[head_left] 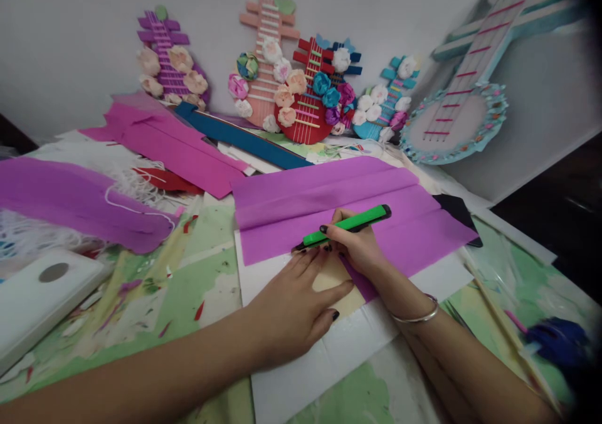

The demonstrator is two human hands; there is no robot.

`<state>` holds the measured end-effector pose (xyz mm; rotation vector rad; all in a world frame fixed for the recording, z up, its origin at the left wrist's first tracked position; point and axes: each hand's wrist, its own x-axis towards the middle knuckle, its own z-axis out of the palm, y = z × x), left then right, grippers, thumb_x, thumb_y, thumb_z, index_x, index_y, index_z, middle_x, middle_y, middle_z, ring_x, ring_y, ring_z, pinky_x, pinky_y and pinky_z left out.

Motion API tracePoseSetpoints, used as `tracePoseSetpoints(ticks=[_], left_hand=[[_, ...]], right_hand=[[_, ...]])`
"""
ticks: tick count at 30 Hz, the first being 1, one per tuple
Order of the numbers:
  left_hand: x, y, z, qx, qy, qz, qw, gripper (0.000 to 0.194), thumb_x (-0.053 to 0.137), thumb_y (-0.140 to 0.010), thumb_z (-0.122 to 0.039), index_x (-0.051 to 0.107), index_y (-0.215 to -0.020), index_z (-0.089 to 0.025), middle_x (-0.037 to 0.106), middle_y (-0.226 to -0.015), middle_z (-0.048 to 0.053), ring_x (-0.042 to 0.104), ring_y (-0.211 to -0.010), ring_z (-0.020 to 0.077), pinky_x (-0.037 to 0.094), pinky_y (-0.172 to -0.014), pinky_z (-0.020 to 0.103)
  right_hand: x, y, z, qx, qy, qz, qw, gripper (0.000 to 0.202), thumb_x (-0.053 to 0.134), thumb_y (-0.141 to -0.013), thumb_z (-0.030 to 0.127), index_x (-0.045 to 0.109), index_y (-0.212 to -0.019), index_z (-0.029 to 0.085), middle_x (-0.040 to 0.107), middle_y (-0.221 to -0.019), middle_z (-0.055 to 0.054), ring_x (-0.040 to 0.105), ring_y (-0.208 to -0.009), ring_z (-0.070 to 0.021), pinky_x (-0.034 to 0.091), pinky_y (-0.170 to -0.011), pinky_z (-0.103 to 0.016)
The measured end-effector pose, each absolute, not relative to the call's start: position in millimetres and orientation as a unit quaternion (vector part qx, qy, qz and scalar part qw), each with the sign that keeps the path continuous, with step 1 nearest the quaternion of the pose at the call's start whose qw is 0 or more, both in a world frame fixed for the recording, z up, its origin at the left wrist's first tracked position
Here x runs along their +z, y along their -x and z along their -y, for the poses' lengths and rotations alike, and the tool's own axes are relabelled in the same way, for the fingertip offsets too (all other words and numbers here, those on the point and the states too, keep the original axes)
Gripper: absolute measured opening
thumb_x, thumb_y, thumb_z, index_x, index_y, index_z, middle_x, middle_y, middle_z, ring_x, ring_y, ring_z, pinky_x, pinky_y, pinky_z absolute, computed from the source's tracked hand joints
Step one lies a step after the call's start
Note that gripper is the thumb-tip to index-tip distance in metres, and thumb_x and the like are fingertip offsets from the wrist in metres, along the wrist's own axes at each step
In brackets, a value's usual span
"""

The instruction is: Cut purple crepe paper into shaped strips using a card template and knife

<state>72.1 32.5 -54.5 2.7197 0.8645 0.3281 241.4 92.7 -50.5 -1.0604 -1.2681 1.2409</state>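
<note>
A green utility knife [348,224] with a black end is gripped in my right hand [360,245], its tip pointing left at the lower edge of the purple sheet [324,189]. Beside that tip, my left hand [294,305] lies flat with spread fingers, pressing on a pale yellow card piece [350,305]. The card partly overlaps the purple sheet, which has fold creases across it. Under both is a white board [320,374]. A silver bracelet [418,314] circles my right wrist.
Flower-decorated paper guitars [305,107] stand along the wall. Pink sheets [169,148], a blue strip [244,135] and another purple piece [79,198] lie to the left. A white box-like object [47,298] is at near left; a dark blue bundle [557,345] sits right.
</note>
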Motion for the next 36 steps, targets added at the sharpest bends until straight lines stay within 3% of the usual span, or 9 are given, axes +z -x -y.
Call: tracePoseSetpoints(ticks=[14, 36], left_hand=[[-56.9, -71.0, -31.9, 0.134, -0.934, -0.299, 0.141, 0.055, 0.054, -0.089, -0.027, 0.041, -0.143, -0.032, 0.022, -0.158, 0.011, 0.018, -0.144, 0.0379, 0.022, -0.113, 0.060], [-52.2, -71.9, -31.1, 0.089, -0.936, -0.310, 0.142, 0.056, 0.051, -0.091, -0.030, 0.037, -0.145, -0.033, 0.028, -0.154, 0.016, 0.018, -0.143, 0.0398, 0.022, -0.112, 0.061]], right_hand=[[-52.0, -242.9, -93.4, 0.527, 0.437, 0.517, 0.514, 0.028, 0.074, -0.070, 0.029, 0.049, -0.062, 0.020, 0.056, -0.046, 0.004, 0.043, -0.039, -0.0082, 0.025, -0.040, -0.021], [-51.3, -245.9, -95.0, 0.530, 0.429, 0.515, 0.520, 0.028, 0.074, -0.072, 0.026, 0.048, -0.061, 0.020, 0.045, -0.042, 0.008, 0.038, -0.038, -0.0064, 0.025, -0.039, -0.020]])
